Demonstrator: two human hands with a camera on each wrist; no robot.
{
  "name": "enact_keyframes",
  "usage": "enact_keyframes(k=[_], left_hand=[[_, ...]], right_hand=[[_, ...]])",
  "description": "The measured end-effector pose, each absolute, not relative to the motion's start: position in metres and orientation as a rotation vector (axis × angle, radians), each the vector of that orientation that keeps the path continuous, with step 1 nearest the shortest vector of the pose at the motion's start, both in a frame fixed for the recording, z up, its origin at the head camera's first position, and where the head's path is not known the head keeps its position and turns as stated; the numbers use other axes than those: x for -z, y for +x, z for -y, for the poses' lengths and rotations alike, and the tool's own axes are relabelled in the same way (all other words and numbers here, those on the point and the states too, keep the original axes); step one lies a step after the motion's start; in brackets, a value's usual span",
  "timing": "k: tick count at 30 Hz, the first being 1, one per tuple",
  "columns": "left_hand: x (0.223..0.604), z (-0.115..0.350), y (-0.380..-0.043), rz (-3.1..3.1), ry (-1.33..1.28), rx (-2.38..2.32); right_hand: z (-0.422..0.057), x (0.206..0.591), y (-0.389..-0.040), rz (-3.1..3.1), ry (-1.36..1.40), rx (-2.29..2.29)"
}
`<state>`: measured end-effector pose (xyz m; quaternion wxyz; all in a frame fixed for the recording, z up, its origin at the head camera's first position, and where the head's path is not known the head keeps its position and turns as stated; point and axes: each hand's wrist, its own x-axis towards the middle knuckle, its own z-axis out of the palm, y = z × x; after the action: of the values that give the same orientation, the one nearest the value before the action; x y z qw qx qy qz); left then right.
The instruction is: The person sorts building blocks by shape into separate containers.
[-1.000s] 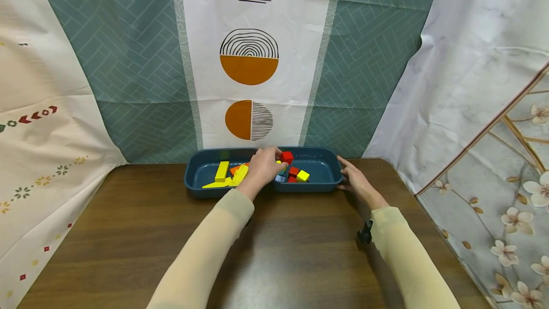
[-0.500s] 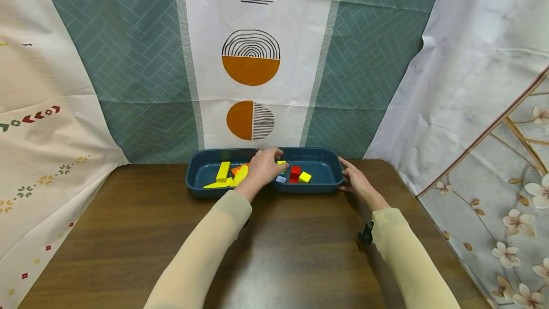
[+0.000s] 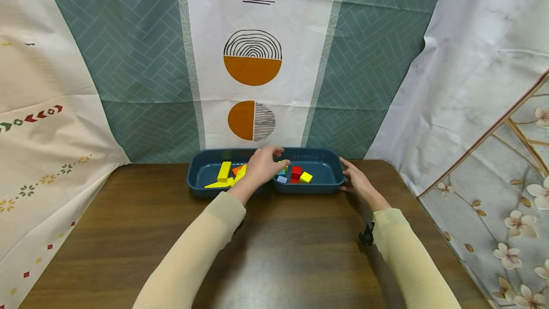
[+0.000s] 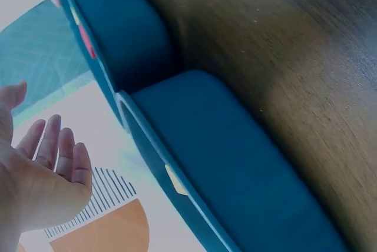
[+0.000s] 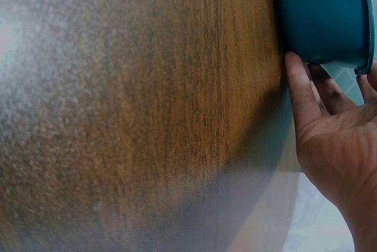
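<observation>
My left hand (image 3: pixel 263 165) hovers over the inner ends of two dark blue trays, holding nothing; its fingers are relaxed and apart in the left wrist view. Under it, the right tray (image 3: pixel 323 188) contains a red cube (image 3: pixel 296 172) with more red below it, a yellow cube (image 3: pixel 306 177), a light blue block (image 3: pixel 281 180) and a teal piece partly covered by the hand. Yellow blocks (image 3: pixel 224 171) and an orange piece (image 3: pixel 236 170) lie in the left tray (image 3: pixel 195 190). My right hand (image 5: pixel 336 140) touches the right tray's outer end with extended fingers.
The trays stand end to end at the back of a brown wooden table (image 3: pixel 296 252), close to a patterned cloth (image 3: pixel 360 61). Other cloths hang at the left and right sides. A small black device (image 3: pixel 366 235) sits at the right wrist.
The red cube that was between my left thumb and fingers now lies in the right tray, by the yellow cube. My left hand has let go and risen slightly. The right hand stays put.
</observation>
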<state>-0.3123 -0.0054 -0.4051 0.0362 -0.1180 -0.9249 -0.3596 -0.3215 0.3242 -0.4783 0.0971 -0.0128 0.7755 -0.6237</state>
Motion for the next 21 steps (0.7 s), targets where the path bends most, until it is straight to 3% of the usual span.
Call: enact_keyframes(k=[13, 21], left_hand=[[0.388, 0.015, -0.294, 2.701, -0.473, 1.375], [0.387, 0.035, -0.273, 2.701, -0.513, 1.298]], right_hand=[[-0.328, 0.479, -0.322, -2.307, -0.047, 1.826], [-0.328, 0.480, -0.321, -2.313, -0.018, 1.840]])
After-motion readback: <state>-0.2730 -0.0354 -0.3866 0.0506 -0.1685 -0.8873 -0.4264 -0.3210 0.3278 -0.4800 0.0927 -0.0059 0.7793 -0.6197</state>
